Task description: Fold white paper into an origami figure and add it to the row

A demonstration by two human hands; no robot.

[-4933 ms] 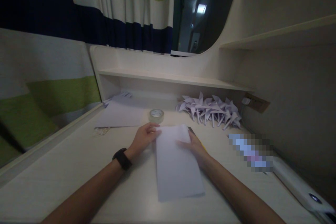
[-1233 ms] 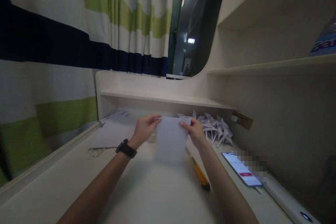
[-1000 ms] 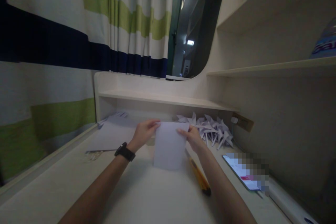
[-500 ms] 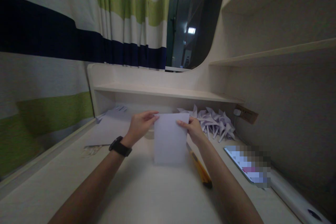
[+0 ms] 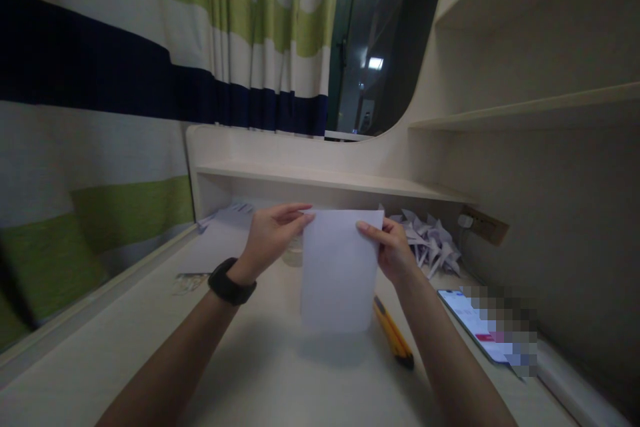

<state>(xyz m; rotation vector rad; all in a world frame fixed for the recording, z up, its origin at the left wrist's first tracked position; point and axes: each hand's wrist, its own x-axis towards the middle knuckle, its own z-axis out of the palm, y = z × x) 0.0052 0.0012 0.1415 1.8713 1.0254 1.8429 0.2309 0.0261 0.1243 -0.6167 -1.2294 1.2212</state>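
The grip of the left hand (image 5: 270,239) is narrow, thumb and forefinger pinching the white paper (image 5: 340,273) at its upper left corner. The right hand (image 5: 395,248) pinches its upper right edge, thumb on the front face, the other fingers mostly hidden behind. The paper hangs over the middle of the desk (image 5: 260,380), near the yellow cutter (image 5: 393,335).
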